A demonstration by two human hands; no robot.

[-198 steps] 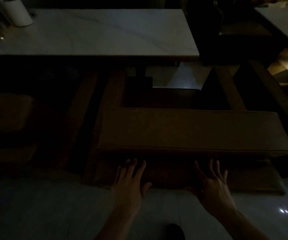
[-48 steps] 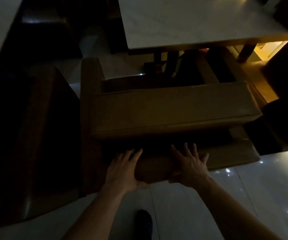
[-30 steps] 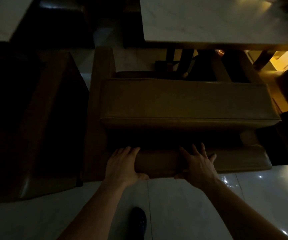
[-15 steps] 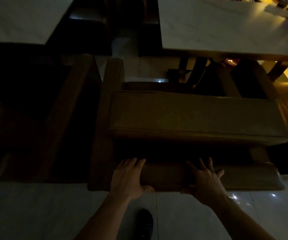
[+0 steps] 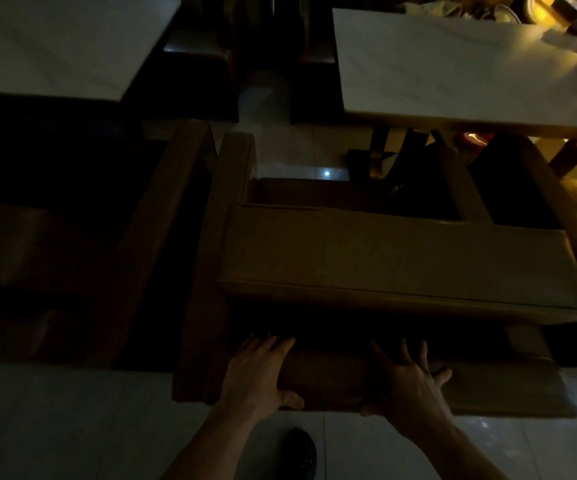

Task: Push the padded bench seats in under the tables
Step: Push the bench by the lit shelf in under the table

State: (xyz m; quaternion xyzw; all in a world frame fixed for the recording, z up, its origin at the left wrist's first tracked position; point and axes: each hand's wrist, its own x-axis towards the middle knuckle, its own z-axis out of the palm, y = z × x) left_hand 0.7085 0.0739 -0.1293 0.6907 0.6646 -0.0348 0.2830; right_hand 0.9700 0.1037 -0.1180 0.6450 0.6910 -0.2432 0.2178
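The room is very dim. A brown padded bench stands in front of me, its thick backrest across the middle and its lower rear edge near the floor. My left hand lies on that lower edge with fingers straight over the top and the thumb underneath. My right hand lies beside it the same way, fingers spread. Beyond the bench stands a white marble table, with its dark legs visible past the backrest.
A second white table stands at the upper left, with another brown bench in shadow below it. My dark shoe is on the pale tiled floor. Cluttered items and warm light sit at the far right.
The view has drifted so the bench and tables sit further right and lower. Both hands have stayed pressed on the bench's lower edge.
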